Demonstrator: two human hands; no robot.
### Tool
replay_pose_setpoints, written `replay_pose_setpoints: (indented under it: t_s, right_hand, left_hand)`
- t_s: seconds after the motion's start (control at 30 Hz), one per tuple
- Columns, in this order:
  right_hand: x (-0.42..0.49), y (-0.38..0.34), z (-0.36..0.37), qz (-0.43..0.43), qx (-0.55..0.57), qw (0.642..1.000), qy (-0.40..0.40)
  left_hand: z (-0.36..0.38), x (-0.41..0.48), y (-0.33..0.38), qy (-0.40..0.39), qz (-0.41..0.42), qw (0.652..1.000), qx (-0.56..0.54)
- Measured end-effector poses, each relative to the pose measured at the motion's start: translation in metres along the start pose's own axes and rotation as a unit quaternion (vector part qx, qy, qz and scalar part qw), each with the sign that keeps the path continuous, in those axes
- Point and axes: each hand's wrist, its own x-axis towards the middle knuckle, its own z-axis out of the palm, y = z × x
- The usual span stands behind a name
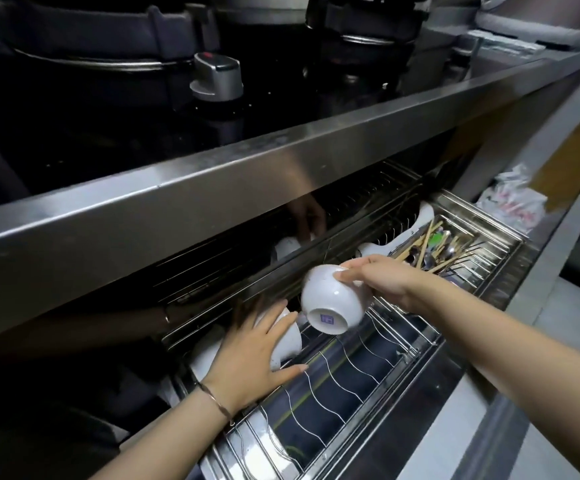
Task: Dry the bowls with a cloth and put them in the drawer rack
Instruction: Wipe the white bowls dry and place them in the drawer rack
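Left forearm enters from lower left, thin bracelet (pixel 214 400) at wrist. Left hand (pixel 252 358) palm-down, fingers spread, pressed against a white ceramic bowl standing on edge (pixel 286 341) in the pulled-out steel wire drawer rack (pixel 350 372). Right arm reaches in from right; right hand (pixel 378 277) grips a second white ceramic bowl (pixel 331 299) by its rim, tilted, foot ring toward camera, just above the rack wires. Cutlery tray (pixel 489 252) sits further right.
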Motion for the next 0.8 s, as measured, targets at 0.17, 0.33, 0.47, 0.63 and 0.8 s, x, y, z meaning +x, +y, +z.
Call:
replay_pose_setpoints:
  t_s: [0.17,0.33,0.47,0.63,0.8]
  right_hand:
    - [0.029,0.001,0.015,0.071,0.102,0.992,0.027]
    - [0.049,0.004,0.036,0.150,0.186,0.971,-0.023]
    - [0.063,0.015,0.055,0.172,0.203,0.964,-0.030]
    - [0.067,0.025,0.068,0.152,0.203,0.967,-0.027]
    - [0.066,0.030,0.076,0.100,0.174,0.979,-0.044]
  left_hand:
    - [0.001,-0.011,-0.007,-0.005,-0.022,0.995,-0.095]
    - [-0.001,-0.015,-0.009,0.017,-0.007,0.996,-0.088]
    - [0.000,-0.015,-0.010,0.013,-0.006,0.997,-0.079]
    - [0.003,-0.014,-0.011,-0.004,-0.010,0.997,-0.072]
    - [0.004,-0.015,-0.009,0.014,-0.002,0.999,-0.041]
